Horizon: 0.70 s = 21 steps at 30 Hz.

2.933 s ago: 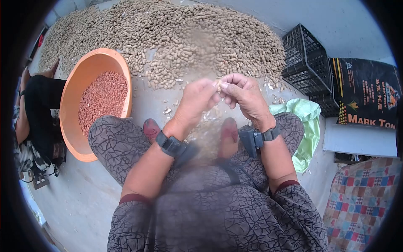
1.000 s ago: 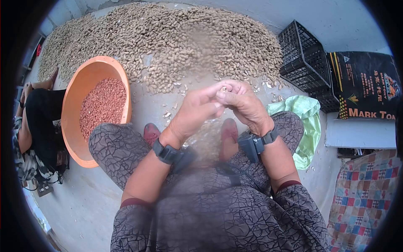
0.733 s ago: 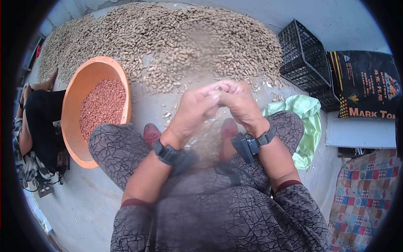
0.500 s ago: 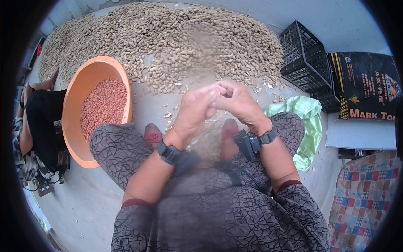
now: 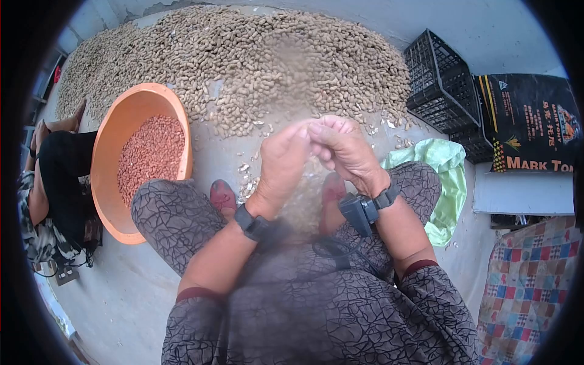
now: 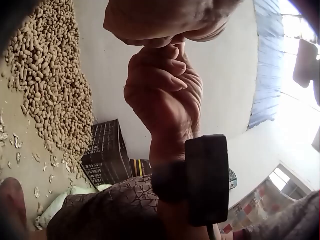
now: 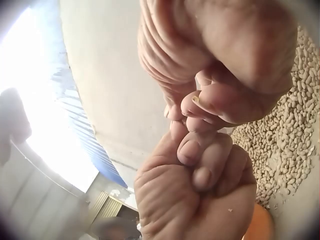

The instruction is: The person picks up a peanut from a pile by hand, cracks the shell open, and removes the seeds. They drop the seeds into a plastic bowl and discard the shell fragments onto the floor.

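Both hands meet in front of the torso in the head view. Fingers of the left hand [image 5: 283,161] are bent and pinched against those of the right hand [image 5: 351,149], fingertips touching. The peanut between them is hidden by the fingers. In the left wrist view, the right hand [image 6: 165,92] shows curled fingers below the left hand [image 6: 170,20]. From the right wrist, the left hand [image 7: 197,190] has curled fingers touching the right hand [image 7: 220,55]. An orange basin [image 5: 103,182] of reddish kernels [image 5: 151,152] stands to the left.
A wide heap of unshelled peanuts [image 5: 243,61] lies ahead, with shell pieces [image 5: 246,182] on the floor near the feet. Black crates [image 5: 441,85], a black printed sack [image 5: 529,121] and a green bag [image 5: 447,194] are on the right. Another person's leg [image 5: 61,164] is at the left.
A peanut showed between the fingertips about a second ago and is now covered. The left hand has turned slightly and the right hand's lower fingers have come into sight.
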Tool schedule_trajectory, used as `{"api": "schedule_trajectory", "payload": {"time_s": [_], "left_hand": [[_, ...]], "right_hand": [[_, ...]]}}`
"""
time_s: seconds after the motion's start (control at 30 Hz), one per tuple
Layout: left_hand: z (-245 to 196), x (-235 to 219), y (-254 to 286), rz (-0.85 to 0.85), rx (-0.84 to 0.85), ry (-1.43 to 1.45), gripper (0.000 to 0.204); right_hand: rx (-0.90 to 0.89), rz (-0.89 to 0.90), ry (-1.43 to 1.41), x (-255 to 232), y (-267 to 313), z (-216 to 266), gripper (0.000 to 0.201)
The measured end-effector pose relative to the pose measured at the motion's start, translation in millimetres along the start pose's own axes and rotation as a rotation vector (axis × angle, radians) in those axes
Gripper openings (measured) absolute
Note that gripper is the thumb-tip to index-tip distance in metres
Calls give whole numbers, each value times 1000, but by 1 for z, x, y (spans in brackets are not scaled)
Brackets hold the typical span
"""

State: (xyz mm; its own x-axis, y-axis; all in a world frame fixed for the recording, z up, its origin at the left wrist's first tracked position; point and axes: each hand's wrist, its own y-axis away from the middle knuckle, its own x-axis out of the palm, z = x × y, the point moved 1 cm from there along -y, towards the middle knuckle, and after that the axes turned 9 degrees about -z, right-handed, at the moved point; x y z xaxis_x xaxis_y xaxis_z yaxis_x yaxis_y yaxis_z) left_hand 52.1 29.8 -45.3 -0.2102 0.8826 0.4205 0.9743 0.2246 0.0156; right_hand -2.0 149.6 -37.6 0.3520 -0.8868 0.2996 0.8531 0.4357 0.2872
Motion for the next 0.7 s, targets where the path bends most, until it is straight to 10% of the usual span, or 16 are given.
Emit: {"api": "schedule_trajectory", "payload": {"time_s": [0.23,0.7], "left_hand": [[12,-7,-3,-187,-99,107,23],[13,-11,-12,-47,-270,364,36]], "right_hand": [[-18,-101,35,14,6,-7,17],[-87,-121,57,11,3,-10,11]]}}
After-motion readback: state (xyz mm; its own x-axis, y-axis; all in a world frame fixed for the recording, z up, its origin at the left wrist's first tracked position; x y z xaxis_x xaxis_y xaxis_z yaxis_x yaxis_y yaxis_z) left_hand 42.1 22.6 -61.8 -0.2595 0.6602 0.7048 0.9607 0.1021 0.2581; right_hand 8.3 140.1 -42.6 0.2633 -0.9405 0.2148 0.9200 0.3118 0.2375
